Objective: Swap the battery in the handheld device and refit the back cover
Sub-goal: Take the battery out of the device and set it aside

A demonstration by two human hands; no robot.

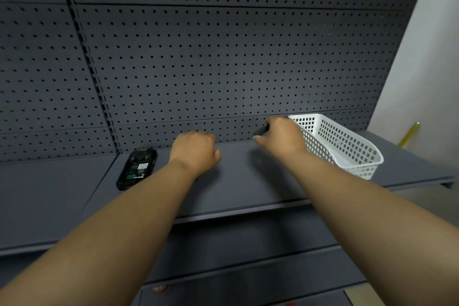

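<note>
A black handheld device lies face down on the grey shelf, its back cover off and the bare battery bay showing a white label and green board. My left hand rests on the shelf just right of the device, fingers curled; what lies under it is hidden. My right hand is raised beside the white basket and pinches a small dark object, probably the battery, mostly hidden by the fingers.
A dark grey pegboard backs the shelf. The white perforated basket stands at the right end of the shelf. A yellow stick leans by the white wall at far right. Lower shelves lie below.
</note>
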